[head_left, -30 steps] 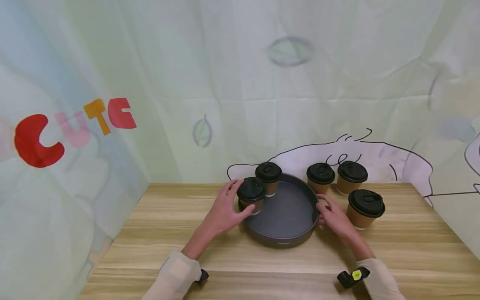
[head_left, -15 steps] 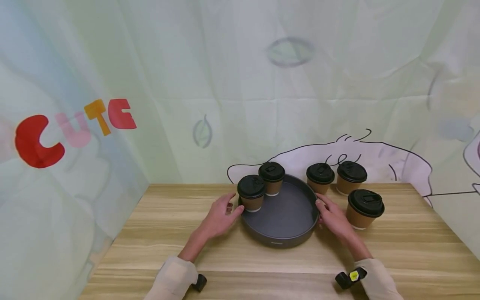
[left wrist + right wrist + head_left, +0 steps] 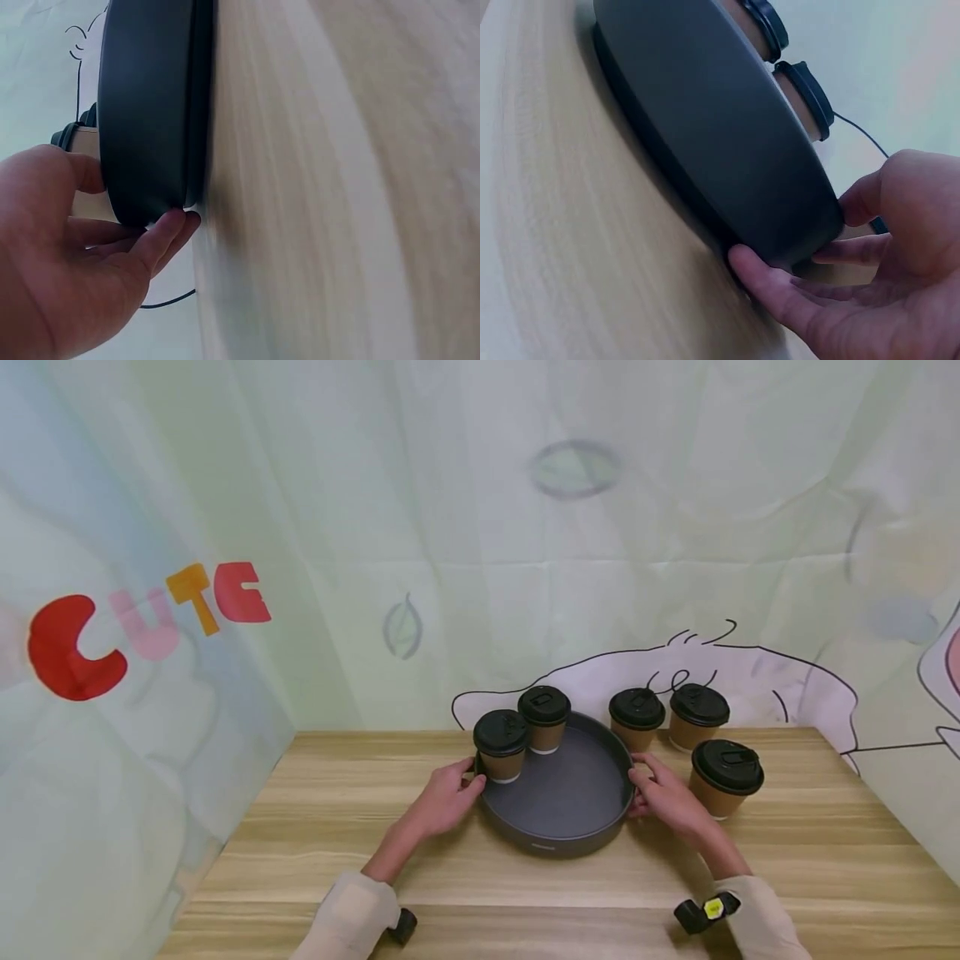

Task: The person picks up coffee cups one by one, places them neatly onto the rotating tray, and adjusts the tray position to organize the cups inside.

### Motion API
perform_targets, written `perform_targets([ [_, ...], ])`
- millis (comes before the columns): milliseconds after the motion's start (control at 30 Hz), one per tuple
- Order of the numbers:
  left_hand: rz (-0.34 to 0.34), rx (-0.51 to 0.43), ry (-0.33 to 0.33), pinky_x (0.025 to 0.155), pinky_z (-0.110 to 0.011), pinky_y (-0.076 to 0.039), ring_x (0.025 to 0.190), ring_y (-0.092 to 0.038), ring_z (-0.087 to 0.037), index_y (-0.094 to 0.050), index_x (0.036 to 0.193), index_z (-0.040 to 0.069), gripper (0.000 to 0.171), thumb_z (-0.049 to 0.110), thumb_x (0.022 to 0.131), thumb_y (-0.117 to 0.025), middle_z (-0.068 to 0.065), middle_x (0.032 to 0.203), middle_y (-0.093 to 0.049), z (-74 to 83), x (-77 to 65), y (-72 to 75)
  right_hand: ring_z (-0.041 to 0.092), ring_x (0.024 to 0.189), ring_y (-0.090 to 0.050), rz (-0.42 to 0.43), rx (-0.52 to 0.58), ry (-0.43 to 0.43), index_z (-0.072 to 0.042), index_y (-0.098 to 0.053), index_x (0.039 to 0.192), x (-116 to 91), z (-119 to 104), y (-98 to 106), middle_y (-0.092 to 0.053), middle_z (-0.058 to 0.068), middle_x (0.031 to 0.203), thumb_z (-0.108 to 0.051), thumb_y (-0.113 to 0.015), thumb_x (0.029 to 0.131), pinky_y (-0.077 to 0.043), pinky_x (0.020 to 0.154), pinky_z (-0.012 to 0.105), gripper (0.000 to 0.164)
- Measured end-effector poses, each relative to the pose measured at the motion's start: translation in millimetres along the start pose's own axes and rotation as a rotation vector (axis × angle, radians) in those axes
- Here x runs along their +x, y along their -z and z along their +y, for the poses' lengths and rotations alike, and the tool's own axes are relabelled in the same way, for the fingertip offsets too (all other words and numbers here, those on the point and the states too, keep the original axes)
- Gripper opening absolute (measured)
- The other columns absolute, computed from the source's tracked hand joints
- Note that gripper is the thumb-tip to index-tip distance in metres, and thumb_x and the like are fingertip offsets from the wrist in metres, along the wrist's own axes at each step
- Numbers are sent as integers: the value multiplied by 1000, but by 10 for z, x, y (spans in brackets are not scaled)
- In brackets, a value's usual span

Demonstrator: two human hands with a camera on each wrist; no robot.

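A dark grey round baking pan (image 3: 577,793) rests on the wooden table, with two lidded paper coffee cups in its left part. The front cup (image 3: 502,752) stands right by the left rim; the back cup (image 3: 544,722) is just behind it. My left hand (image 3: 441,799) grips the pan's left side, thumb at the rim and fingers along the outer wall and lower edge, as the left wrist view shows. On the opposite side, my right hand (image 3: 670,795) holds the pan likewise, with a fingertip (image 3: 746,259) at its bottom edge.
Three more brown cups with black lids stand to the right of the pan: one close behind its rim (image 3: 637,720), another beside it (image 3: 699,717), and a nearer one (image 3: 726,778) by my right hand. A printed curtain (image 3: 375,527) hangs behind the table (image 3: 337,810).
My left hand has let go of the front cup, drawn back leftward and taken hold of the pan's left side. My right hand stays on the pan's right side.
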State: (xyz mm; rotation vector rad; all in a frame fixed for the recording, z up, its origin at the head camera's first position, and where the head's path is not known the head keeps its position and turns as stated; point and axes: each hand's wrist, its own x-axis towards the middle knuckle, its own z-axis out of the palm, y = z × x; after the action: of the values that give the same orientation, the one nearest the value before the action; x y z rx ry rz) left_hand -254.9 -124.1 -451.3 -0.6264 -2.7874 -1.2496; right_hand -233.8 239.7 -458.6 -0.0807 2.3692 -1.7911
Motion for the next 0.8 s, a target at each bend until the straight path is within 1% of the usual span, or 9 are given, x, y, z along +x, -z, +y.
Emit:
perform_targets([
  [133,-10,-19,28,95,-50,-53,112,-68,-34,-57,139,-9,40,13,105,-54,-26,131,-64,33,19,6,22,79,-65,-26,15,-5,8,-30,152,-25,-23,24,-60,16,88,-13,-41,111,-60,74,39,47],
  [233,-17,-13,37,96,-50,-52,114,-66,-35,-56,141,-9,41,12,105,-53,-26,133,-64,41,31,11,23,79,-65,-38,26,-11,8,-29,152,-29,-39,27,-59,16,88,-13,-42,110,-61,75,41,48],
  [367,-14,4,40,93,-49,-53,110,-67,-32,-56,141,-10,41,11,105,-53,-26,131,-64,25,31,16,23,78,-64,-51,38,-19,7,-29,152,-12,-46,10,-57,15,86,-13,-43,109,-61,77,42,49],
  [467,-17,-10,53,93,-49,-53,110,-67,-33,-55,141,-9,42,12,106,-53,-26,132,-64,25,14,34,23,77,-64,-43,46,-24,6,-31,152,7,-43,-6,-57,14,85,-14,-43,109,-60,77,41,48],
  [567,-17,-16,68,95,-49,-54,113,-68,-34,-55,142,-9,44,16,106,-54,-27,135,-62,38,-10,68,22,78,-64,-28,49,-21,5,-31,153,17,-39,-21,-57,15,88,-15,-44,110,-60,77,41,49],
  [633,-7,-19,87,95,-49,-54,114,-68,-34,-54,143,-10,46,19,106,-56,-27,136,-61,52,-22,100,22,79,-65,-16,49,-22,5,-32,153,20,-32,-27,-58,17,90,-16,-44,110,-60,77,40,49],
  [733,25,-10,108,94,-49,-54,113,-68,-34,-56,141,-10,47,22,106,-58,-26,135,-62,78,-27,150,22,80,-65,-9,46,-16,6,-31,154,19,-19,-23,-60,21,93,-16,-43,111,-60,76,40,50],
  [800,35,-9,105,94,-49,-55,111,-69,-35,-57,138,-11,47,22,105,-58,-27,132,-64,94,-24,173,22,80,-65,-4,40,-15,6,-30,154,15,-14,-17,-60,22,94,-15,-43,111,-60,76,40,50],
])
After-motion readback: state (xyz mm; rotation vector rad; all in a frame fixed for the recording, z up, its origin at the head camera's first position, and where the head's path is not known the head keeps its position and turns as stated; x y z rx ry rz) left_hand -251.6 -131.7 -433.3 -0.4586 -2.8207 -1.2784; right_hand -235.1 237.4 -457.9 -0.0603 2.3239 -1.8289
